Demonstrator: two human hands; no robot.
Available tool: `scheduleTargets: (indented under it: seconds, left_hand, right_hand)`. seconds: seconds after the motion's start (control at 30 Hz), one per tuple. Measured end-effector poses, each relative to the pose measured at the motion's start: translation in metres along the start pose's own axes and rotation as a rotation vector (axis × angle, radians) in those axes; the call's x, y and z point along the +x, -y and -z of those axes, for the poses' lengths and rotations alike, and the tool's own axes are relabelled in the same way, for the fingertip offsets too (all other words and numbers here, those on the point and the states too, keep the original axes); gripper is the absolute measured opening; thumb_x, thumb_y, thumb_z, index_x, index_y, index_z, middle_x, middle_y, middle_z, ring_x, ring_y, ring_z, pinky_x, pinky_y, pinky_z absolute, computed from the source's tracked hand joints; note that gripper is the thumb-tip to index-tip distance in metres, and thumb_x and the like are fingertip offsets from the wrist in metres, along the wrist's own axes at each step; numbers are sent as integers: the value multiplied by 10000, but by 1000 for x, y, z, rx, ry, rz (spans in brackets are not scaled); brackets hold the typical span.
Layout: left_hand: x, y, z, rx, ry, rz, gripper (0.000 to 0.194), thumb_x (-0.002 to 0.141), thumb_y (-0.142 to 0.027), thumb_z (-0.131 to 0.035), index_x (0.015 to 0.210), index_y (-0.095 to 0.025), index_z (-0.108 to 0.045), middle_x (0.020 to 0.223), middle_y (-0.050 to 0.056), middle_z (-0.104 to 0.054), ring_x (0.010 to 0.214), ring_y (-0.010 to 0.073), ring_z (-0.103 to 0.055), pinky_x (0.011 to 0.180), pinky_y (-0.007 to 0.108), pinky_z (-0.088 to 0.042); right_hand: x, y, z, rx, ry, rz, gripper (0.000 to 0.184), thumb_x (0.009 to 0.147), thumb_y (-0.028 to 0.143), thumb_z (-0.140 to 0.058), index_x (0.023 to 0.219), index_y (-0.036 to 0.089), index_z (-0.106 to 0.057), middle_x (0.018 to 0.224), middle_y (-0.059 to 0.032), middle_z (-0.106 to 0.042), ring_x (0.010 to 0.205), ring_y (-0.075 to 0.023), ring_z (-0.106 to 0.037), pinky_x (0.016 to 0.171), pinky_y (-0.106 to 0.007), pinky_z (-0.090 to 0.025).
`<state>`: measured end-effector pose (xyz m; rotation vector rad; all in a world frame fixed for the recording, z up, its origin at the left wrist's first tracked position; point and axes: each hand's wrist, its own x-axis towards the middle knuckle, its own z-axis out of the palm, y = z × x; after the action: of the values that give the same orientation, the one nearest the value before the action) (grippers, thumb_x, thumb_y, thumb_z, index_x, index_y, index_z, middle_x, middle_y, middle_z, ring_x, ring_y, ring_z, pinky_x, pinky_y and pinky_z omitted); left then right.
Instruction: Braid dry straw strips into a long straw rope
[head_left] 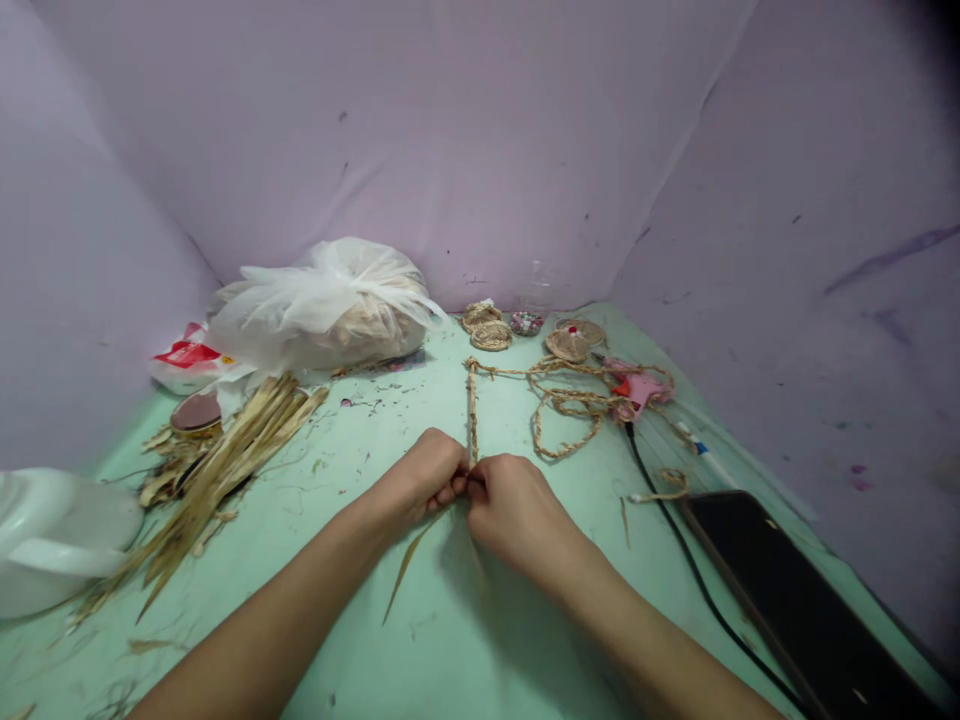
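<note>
A braided cord of dried plant fibre (473, 408) runs straight from a knot at the back of the table down to my two hands. My left hand (439, 470) is closed on its near end, fingers curled in a pinch. Touching it from the right, my right hand (506, 500) is also closed on the cord end. A loose fibre strip (405, 572) hangs below my left hand. From the knot the cord continues to the right into loose loops (566, 440). The exact grip of the fingertips is hidden behind the knuckles.
Dried leaf strips (232, 450) lie left, near a white jug (60, 540) and a stuffed plastic bag (337, 310). Coiled fibre discs (491, 336) and a bead container (527, 322) stand at the back. A pink glue gun (639, 390), black cable (679, 560) and phone (795, 600) are right.
</note>
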<state>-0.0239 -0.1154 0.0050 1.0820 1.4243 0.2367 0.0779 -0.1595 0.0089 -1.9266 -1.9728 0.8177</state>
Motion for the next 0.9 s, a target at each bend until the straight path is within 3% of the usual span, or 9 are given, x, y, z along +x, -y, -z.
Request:
scheduleTargets:
  seconds: [0.13, 0.27, 0.33, 0.5, 0.77, 0.9]
  left_hand:
    - [1, 1, 10, 86, 62, -57, 161, 551, -193, -445, 403, -156, -392, 286, -35, -290, 271, 44, -214, 313, 192, -109]
    - [3, 3, 18, 106, 119, -118, 134, 547, -197, -471, 437, -161, -403, 286, -55, -274, 270, 38, -198, 312, 186, -103]
    - [6, 5, 21, 89, 139, -121, 121, 540, -200, -481, 450, -159, -412, 294, -55, -288, 272, 38, -208, 310, 182, -103]
    - [12, 10, 25, 52, 149, -153, 64, 514, -203, -498, 507, -147, -466, 356, -46, -357, 295, 40, -246, 303, 174, -118]
    - [12, 8, 31, 41, 169, -141, 82, 493, -221, -504, 515, -145, -482, 381, -45, -367, 298, 35, -227, 306, 181, -98]
    - [12, 8, 29, -15, 152, -160, 94, 498, -197, -505, 467, -157, -425, 361, -58, -319, 288, 26, -195, 313, 185, -72]
  right_hand:
    - [4, -7, 7, 241, 124, 22, 220, 572, 50, -442, 612, 147, -635, 611, -56, -622, 575, -145, -531, 485, -221, -302]
    - [12, -16, 22, 669, 416, -156, 223, 572, 69, -410, 630, 124, -618, 670, -55, -633, 538, -111, -539, 477, -200, -381]
    - [15, -20, 29, 780, 488, -223, 242, 563, 77, -410, 677, 119, -620, 719, -58, -641, 515, -95, -540, 465, -194, -405]
    - [15, -29, 38, 843, 590, -171, 337, 562, 92, -442, 856, 126, -604, 755, -59, -661, 505, -99, -565, 460, -193, -433]
    - [14, -36, 43, 967, 980, -25, 474, 628, 180, -516, 1098, 135, -485, 738, -74, -670, 540, -136, -612, 477, -192, -431]
    - [19, -43, 43, 1070, 973, -10, 493, 637, 193, -522, 1123, 130, -475, 685, -53, -660, 491, -126, -597, 460, -190, -422]
